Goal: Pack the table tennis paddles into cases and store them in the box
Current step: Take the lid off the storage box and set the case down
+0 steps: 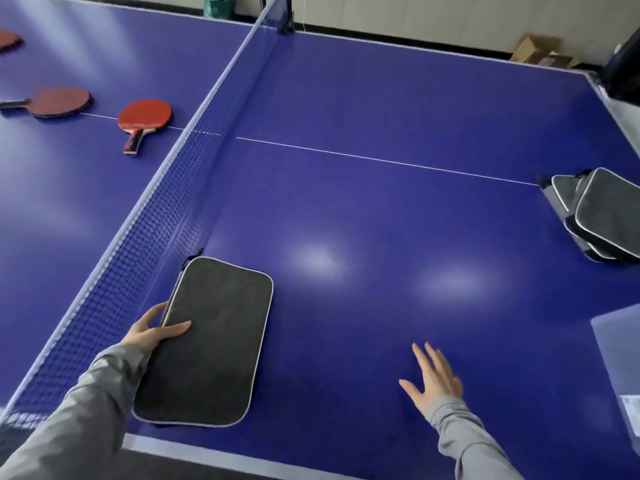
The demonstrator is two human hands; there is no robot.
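The left hand [156, 332] grips a dark case [207, 341] by its long edge, thumb on top and fingers curled under, holding it flat just beside the net [156, 209] at the near corner of the table [381, 220]; whether the case rests on the surface or hovers just above it is hard to tell, and nothing shows whether a paddle is inside. The right hand [433, 379] is spread and holds nothing, over bare table well apart from the case. Judging by what lies about, the job is only partly done: across the net a bright red paddle [145, 116] sits near it, a darker paddle [59, 101] lies beyond, and part of a third paddle [8, 39] shows at the far left edge, all uncased. A pile of cases [599, 216] waits at the right edge, their contents unseen. A pale translucent box [620, 358] shows at the lower right, cut off by the frame. There is wide open room between the held case and the box, so a carry across looks unobstructed; reaching the paddles means clearing the net, and the case's near end sits close to the table's edge.
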